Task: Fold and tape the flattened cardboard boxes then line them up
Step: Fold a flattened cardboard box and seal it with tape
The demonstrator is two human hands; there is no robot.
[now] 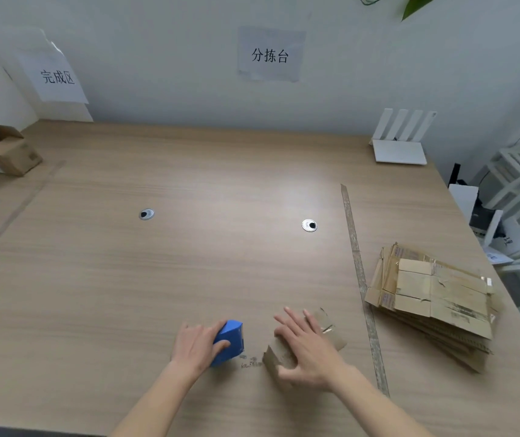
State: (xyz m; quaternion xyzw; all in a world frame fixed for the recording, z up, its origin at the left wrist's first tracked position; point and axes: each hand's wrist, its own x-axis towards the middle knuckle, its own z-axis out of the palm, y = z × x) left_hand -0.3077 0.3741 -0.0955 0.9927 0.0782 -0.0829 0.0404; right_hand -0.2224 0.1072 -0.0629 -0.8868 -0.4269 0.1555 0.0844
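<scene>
Left hand (198,345) gripped a blue tape dispenser (229,342) on the table (157,263). Right hand (307,348) pressed, fingers straight, apparently flat, on a small cardboard box (279,354).

One view only, worn on the person's head, looking forward and steeply down across the bench (189,247). Wide-angle, so the edges bow. Both forearms enter from the bottom edge, close under the lens. The far wall with its paper signs (269,55) fills the top of the frame, and the bench's right edge slants off at the side.
</scene>
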